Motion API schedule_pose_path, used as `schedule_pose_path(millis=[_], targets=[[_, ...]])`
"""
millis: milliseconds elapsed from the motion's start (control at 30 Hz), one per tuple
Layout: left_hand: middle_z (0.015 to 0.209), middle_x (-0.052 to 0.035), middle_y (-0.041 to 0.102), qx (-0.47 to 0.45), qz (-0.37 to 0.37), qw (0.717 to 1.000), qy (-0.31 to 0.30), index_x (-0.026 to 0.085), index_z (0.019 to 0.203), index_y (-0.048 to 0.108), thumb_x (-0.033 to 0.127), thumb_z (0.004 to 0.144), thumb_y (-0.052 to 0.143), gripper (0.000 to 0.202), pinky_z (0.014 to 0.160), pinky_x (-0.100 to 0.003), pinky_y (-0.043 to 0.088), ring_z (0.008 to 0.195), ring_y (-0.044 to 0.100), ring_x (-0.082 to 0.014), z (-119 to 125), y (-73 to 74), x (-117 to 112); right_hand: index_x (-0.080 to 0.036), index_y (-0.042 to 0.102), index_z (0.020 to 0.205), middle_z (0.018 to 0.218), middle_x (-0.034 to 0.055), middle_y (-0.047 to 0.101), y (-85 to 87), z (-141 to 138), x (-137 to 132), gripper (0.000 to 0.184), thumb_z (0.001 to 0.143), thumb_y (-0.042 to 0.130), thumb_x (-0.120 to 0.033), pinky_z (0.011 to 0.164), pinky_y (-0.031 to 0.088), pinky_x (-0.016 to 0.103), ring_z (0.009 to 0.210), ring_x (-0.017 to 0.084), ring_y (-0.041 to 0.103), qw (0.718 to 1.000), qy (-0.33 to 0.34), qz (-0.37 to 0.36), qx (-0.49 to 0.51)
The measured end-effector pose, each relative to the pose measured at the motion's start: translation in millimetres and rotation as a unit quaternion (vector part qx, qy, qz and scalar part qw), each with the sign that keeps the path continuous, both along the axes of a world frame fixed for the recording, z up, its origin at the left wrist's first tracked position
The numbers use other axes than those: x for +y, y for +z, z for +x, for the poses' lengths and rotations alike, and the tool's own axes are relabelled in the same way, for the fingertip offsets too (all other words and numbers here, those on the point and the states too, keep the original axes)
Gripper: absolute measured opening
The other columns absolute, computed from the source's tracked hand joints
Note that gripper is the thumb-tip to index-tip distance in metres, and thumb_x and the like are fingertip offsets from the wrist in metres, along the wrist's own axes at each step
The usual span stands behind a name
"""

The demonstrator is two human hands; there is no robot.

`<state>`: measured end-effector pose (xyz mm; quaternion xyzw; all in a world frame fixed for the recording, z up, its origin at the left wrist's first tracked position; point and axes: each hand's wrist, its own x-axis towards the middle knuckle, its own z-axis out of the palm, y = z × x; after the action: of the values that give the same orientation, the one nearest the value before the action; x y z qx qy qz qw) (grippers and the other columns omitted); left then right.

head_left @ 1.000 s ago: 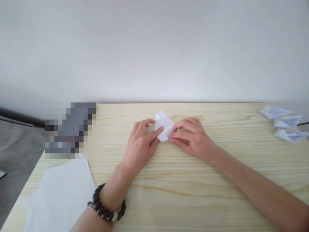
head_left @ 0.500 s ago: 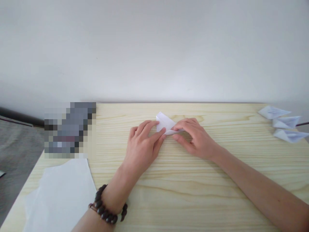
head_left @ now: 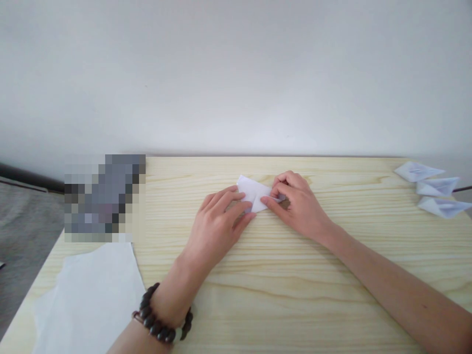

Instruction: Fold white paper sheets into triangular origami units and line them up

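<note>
A small piece of folded white paper (head_left: 253,191) lies on the wooden table in front of me. My left hand (head_left: 217,219) grips its left end, the fingertips on top and the thumb along the near edge. At the other end, my right hand (head_left: 300,204) pinches the paper between thumb and fingers. Part of that right end is hidden behind the fingers. A dark beaded bracelet (head_left: 157,328) circles my left wrist.
White paper sheets (head_left: 92,300) lie at the table's near left. Behind them is a blurred-out dark flat object (head_left: 110,191). Three folded paper boats (head_left: 437,187) sit at the right edge. A white wall (head_left: 258,78) rises behind the table (head_left: 295,305).
The thumb and fingers of my right hand have shifted their hold on the paper's right end. The paper has turned slightly, and its near flap now looks flatter. My left hand has barely moved.
</note>
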<state>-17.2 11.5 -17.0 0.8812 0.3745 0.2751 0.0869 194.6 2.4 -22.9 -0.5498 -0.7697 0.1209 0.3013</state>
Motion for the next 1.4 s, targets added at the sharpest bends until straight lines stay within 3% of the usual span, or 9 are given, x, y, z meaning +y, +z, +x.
schedule_pose_path(millis=[300, 467, 633, 933, 1067, 1200, 1400], targets=[[0.108, -0.0054, 0.070, 0.023, 0.015, 0.999, 0.030, 0.023, 0.095, 0.071, 0.027, 0.089, 0.059, 0.014, 0.088, -0.038, 0.047, 0.113, 0.060, -0.0234, 4.8, 2.4, -4.0, -0.018, 0.054, 0.077, 0.096, 0.0079, 0.055, 2.5, -0.8, -0.9, 0.013, 0.087, 0.054, -0.026, 0.084, 0.041, 0.043, 0.090, 0.024, 0.052, 0.999, 0.003, -0.013, -0.032], [0.110, -0.0050, 0.069, 0.032, 0.011, 0.999, 0.032, 0.025, 0.096, 0.071, 0.029, 0.089, 0.058, 0.015, 0.087, -0.038, 0.047, 0.113, 0.060, -0.0228, 3.6, 4.3, -3.6, -0.018, 0.060, 0.086, 0.104, 0.0082, 0.055, 5.9, 0.6, -0.8, 0.009, 0.089, 0.053, -0.023, 0.086, 0.041, 0.043, 0.097, 0.024, 0.053, 0.999, 0.021, -0.033, 0.004], [0.125, -0.0048, 0.064, 0.081, 0.000, 0.996, 0.040, 0.026, 0.111, 0.067, 0.032, 0.091, 0.055, 0.024, 0.091, -0.042, 0.043, 0.117, 0.057, -0.0240, 4.1, 6.6, -5.4, -0.018, 0.064, 0.089, 0.105, 0.0087, 0.052, 8.6, 6.8, -0.6, 0.010, 0.088, 0.056, -0.023, 0.088, 0.043, 0.038, 0.100, 0.021, 0.053, 0.992, 0.070, -0.055, 0.089], [0.131, -0.0028, 0.062, 0.103, 0.022, 0.991, 0.083, 0.021, 0.118, 0.063, 0.027, 0.095, 0.048, 0.029, 0.096, -0.048, 0.042, 0.124, 0.053, -0.0263, 7.2, 4.7, -7.0, -0.020, 0.066, 0.085, 0.090, 0.0025, 0.067, 12.9, 16.0, 4.9, 0.010, 0.091, 0.058, -0.025, 0.090, 0.040, 0.035, 0.089, 0.016, 0.057, 0.980, 0.183, -0.040, 0.060], [0.131, -0.0052, 0.061, 0.098, 0.033, 0.992, 0.074, 0.019, 0.117, 0.063, 0.026, 0.094, 0.048, 0.028, 0.097, -0.048, 0.043, 0.124, 0.053, -0.0274, 6.2, 3.2, -5.4, -0.018, 0.064, 0.084, 0.082, 0.0036, 0.067, 9.6, 10.3, 4.0, 0.013, 0.092, 0.056, -0.024, 0.081, 0.042, 0.033, 0.080, 0.017, 0.056, 0.992, 0.116, -0.007, 0.049], [0.129, -0.0099, 0.062, 0.080, 0.044, 0.996, 0.020, 0.013, 0.115, 0.063, 0.023, 0.093, 0.049, 0.028, 0.100, -0.044, 0.045, 0.128, 0.049, -0.0273, 5.7, 1.0, -3.7, -0.018, 0.063, 0.078, 0.073, 0.0025, 0.063, 4.6, 4.3, 2.7, 0.018, 0.092, 0.056, -0.027, 0.074, 0.039, 0.034, 0.074, 0.018, 0.053, 0.999, 0.025, -0.015, 0.019], [0.124, -0.0092, 0.064, 0.069, 0.017, 0.997, 0.000, 0.014, 0.121, 0.058, 0.018, 0.093, 0.048, 0.030, 0.104, -0.042, 0.044, 0.125, 0.052, -0.0241, 6.7, 3.0, -5.4, -0.019, 0.063, 0.081, 0.074, 0.0019, 0.065, 4.7, 1.7, 2.2, 0.014, 0.089, 0.059, -0.029, 0.076, 0.038, 0.035, 0.075, 0.018, 0.053, 0.999, -0.009, -0.030, 0.017]])
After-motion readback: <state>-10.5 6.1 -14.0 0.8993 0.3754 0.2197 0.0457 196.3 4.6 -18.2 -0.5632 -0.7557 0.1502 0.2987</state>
